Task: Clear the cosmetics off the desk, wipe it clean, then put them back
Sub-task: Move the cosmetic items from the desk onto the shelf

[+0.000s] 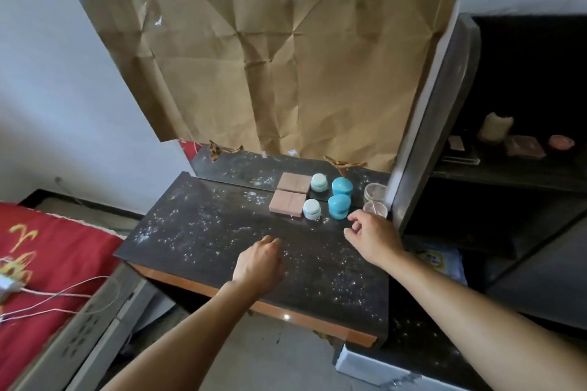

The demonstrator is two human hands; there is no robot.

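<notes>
Left hand (259,259), right hand (373,236) over desk (190,232)

The dark desk (203,251) is carrying scattered white specks (333,276). At its back right corner a pink box (286,207), a white jar (312,209), a blue jar (339,206) and a clear cup (375,209) are standing in a row.

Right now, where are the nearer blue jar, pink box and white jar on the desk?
blue jar (339,204): head view, on its domed lid.
pink box (286,204): head view, on its top face.
white jar (312,206): head view, on its rounded lid.
</notes>
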